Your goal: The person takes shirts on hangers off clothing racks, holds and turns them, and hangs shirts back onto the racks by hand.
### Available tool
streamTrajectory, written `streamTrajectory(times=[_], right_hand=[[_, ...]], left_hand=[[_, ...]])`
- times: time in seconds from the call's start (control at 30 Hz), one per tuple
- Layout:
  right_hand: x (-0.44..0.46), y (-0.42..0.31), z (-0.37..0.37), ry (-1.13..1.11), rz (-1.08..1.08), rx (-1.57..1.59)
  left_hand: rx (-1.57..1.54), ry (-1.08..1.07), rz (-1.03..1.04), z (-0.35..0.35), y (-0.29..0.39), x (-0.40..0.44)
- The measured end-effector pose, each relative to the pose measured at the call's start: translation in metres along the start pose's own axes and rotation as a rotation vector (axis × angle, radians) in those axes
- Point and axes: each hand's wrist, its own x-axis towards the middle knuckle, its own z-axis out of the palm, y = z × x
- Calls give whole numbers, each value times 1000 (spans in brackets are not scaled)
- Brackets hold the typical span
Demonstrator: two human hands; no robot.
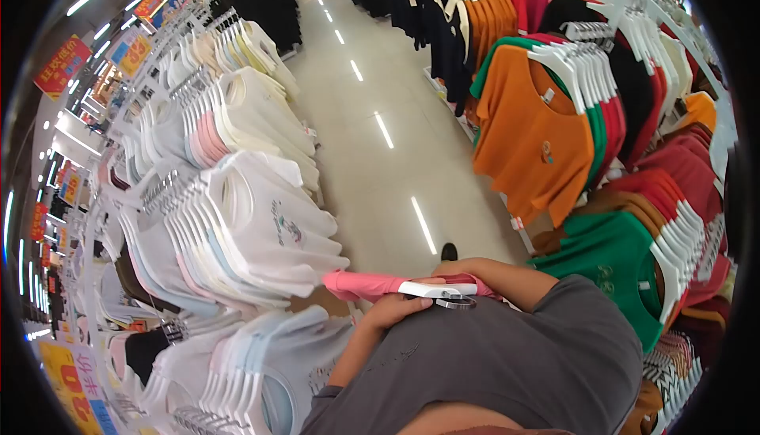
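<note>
A pink garment [362, 283] on a white hanger [431, 288] is held close in front of my grey shirt, at the bottom middle of the head view. The hanger's metal hook [456, 302] points toward my body. My left hand [396, 308] is closed on the near side of the hanger and garment, its thumb lying along the hanger. My right hand [467, 267] is at the far side of the garment, largely hidden behind it, so its fingers do not show clearly.
Racks of pale shirts [261, 221] line the left side. To the right hang orange [530, 126], green [609, 265] and red garments. A shiny floor aisle [372, 182] runs ahead between them, with dark clothes [253, 7] farther away.
</note>
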Motion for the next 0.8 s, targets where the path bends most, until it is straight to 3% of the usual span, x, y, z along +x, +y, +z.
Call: streamTrajectory(times=[0.07,0.17,0.27,0.47,0.7,0.8], right_hand=[[47,38,-34,1,-94,93],[50,32,-84,73,-210,188],[45,25,-144,208,-188,-85],[52,53,-207,464,-248,-116],[56,68,-240,502,-265,128],[52,59,-270,423,-167,192]], left_hand=[[9,59,-15,-14,21,21],[18,90,-44,-35,49,58],[-13,79,-44,-49,84,102],[124,-20,-18,-73,115,171],[90,-78,-150,-112,147,228],[123,-141,-175,-136,162,257]])
